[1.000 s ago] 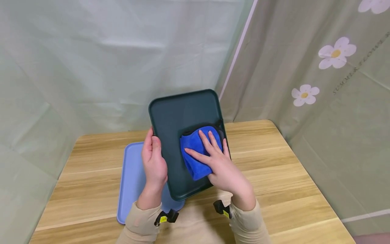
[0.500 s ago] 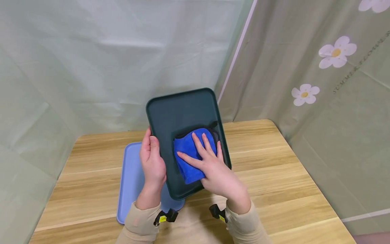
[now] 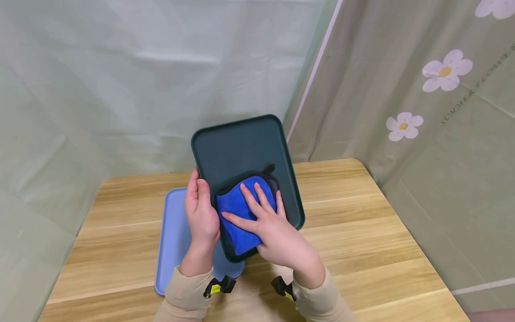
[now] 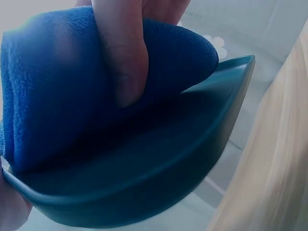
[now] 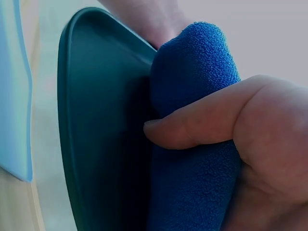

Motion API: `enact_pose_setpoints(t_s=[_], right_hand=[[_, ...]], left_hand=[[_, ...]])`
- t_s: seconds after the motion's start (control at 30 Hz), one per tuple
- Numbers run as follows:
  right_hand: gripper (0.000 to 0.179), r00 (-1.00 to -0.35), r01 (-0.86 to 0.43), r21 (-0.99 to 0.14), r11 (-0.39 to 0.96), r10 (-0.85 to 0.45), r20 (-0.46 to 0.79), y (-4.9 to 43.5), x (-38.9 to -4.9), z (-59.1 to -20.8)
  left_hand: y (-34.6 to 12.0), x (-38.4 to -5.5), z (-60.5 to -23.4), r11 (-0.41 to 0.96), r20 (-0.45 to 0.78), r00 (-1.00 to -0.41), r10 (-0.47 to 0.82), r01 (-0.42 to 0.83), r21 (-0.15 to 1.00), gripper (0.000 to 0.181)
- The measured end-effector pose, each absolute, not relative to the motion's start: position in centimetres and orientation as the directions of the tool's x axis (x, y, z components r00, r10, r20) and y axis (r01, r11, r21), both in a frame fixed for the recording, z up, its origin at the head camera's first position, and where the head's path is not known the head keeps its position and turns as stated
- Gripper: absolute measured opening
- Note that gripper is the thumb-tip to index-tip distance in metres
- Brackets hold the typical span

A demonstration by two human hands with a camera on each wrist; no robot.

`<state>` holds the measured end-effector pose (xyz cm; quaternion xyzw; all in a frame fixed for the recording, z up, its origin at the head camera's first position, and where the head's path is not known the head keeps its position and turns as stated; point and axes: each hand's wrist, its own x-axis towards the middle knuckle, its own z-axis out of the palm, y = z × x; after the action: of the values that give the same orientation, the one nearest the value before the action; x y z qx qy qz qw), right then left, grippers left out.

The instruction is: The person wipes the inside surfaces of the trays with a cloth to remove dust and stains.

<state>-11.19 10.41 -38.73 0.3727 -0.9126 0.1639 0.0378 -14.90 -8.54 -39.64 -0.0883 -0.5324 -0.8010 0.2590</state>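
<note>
My left hand (image 3: 202, 217) grips the left edge of a dark green tray (image 3: 241, 147), its thumb along the rim. The tray is held up and tilted above the table. Against its inner face, my right hand (image 3: 273, 228) presses a folded blue cloth (image 3: 241, 201) with dark edging and a small black loop, fingers spread across it. In the right wrist view, the thumb (image 5: 192, 127) lies over the side of the cloth (image 5: 197, 187), holding it. The cloth hides the lower part of the tray's surface.
A light blue tray (image 3: 173, 237) lies on the wooden table (image 3: 362, 232), partly behind the left hand and green tray. Pale curtains (image 3: 161, 89) hang behind the table, and one with printed flowers (image 3: 404, 126) is at the right.
My right hand has slid the blue cloth left and down across the green tray, toward its lower left corner. The tray has shifted slightly left in my left hand.
</note>
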Motion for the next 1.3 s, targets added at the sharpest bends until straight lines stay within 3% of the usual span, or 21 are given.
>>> enact_pose_setpoints(t_s=[1.0,1.3], right_hand=[[0.12,-0.712,-0.691,-0.103,0.716,-0.648,0.271,10.3,-11.1,-41.3],[0.126,-0.768,-0.626,-0.126,0.77,-0.58,0.27,11.3,-11.7,-41.2]], left_hand=[[-8.4,-16.3,-39.5,-0.271,0.384,-0.884,-0.266,0.45,0.851,0.047],[-9.0,-17.2,-39.0,-0.25,0.379,-0.892,-0.247,0.436,0.864,0.048]])
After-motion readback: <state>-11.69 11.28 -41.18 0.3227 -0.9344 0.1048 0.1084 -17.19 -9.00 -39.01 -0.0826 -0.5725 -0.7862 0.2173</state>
